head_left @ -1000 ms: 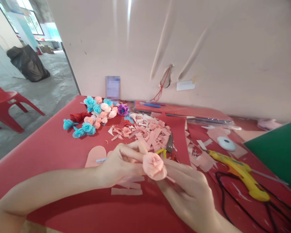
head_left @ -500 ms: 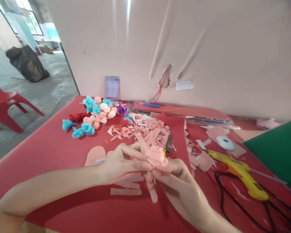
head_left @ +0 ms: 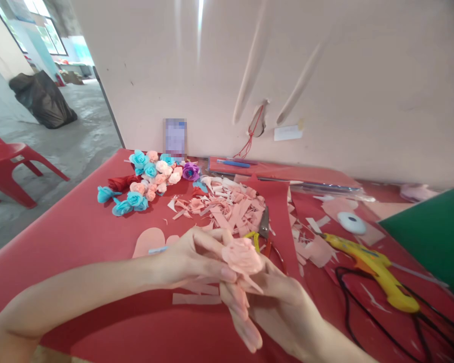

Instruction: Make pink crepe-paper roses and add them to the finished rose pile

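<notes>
A pink paper rose [head_left: 242, 255] is between my two hands, its layered petals facing up. My left hand [head_left: 200, 257] pinches it from the left with thumb and fingers. From below and the right, my right hand [head_left: 274, 297] grips its base, with some fingers stretched out underneath. A pointed bit of pink paper sticks out below the bloom. Behind my hands lie scissors [head_left: 264, 224], their handles partly hidden. Pink paper strips [head_left: 196, 298] lie under my left wrist, and rounded pink paper pieces [head_left: 149, 241] are just beyond it.
Blue, pink, white, red and purple paper flowers [head_left: 151, 171] sit at the back left of the red table [head_left: 79, 242]. Pink scraps [head_left: 234, 206] are heaped mid-table. A yellow glue gun [head_left: 378, 267] with a black cord lies right, near a green sheet [head_left: 435, 242]. A phone-like card [head_left: 175, 138] leans on the wall.
The rose has come slightly lower and tilted. My right hand has shifted its hold, fingers now lower, and more of the scissors shows behind.
</notes>
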Tool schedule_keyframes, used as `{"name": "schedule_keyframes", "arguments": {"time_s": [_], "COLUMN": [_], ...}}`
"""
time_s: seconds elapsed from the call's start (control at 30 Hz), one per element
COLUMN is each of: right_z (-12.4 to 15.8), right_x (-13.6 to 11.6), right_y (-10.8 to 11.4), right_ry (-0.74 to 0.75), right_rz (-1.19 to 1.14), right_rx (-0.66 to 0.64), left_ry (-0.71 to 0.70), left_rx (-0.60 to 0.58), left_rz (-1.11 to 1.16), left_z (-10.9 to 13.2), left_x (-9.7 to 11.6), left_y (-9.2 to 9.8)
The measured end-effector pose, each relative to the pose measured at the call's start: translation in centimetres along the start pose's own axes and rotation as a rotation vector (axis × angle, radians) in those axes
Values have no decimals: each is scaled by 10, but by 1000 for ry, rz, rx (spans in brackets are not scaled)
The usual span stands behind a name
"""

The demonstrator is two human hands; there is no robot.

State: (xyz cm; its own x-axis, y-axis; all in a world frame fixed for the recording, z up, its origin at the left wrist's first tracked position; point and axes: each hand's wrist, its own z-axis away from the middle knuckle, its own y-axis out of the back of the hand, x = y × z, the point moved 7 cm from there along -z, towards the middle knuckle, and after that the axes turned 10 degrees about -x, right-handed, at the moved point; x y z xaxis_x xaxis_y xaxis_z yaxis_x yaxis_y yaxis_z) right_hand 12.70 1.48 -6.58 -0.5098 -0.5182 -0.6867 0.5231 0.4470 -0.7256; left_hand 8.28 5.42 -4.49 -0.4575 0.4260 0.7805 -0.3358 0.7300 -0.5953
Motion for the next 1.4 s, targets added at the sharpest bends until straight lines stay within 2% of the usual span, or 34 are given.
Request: {"name": "schedule_keyframes", "arguments": {"time_s": [0.13,0.23,0.33,0.47,0.53,0.6,0.7,0.83,0.93,1.07,1.2,1.4], "right_z": [1,6,13,24,28,30,31,23,16,11,7,1], "right_x": [-11,-31,-52,-63,-60,-56,-58,-61,-51,-34,-26,-17], "right_y": [-1,-7,-22,-38,-42,-44,-40,-24,-11,0,1,0], "right_ry": [93,231,407,657,741,789,764,547,385,261,208,112], "right_rz": [236,611,1058,1563,1722,1786,1704,1331,959,581,371,166], "right_rx": [-22,15,100,293,364,400,426,379,263,136,94,66], "left_ry": [-62,-97,-99,-113,-87,-77,-66,-78,-32,32,87,147], "left_rx": [41,32,36,138,176,226,250,263,151,34,4,88], "left_rz": [-40,-123,-143,-175,-203,-231,-196,-170,-121,-31,64,63], "left_z": [4,8,10,11,12,13,13,13,10,8,6,4], "left_x": [2,5,7,11,10,9,4,2,-3,-8,-11,-10], "left_y": [3,3,0,0,0,3,7,12,9,1,-4,-1]}}
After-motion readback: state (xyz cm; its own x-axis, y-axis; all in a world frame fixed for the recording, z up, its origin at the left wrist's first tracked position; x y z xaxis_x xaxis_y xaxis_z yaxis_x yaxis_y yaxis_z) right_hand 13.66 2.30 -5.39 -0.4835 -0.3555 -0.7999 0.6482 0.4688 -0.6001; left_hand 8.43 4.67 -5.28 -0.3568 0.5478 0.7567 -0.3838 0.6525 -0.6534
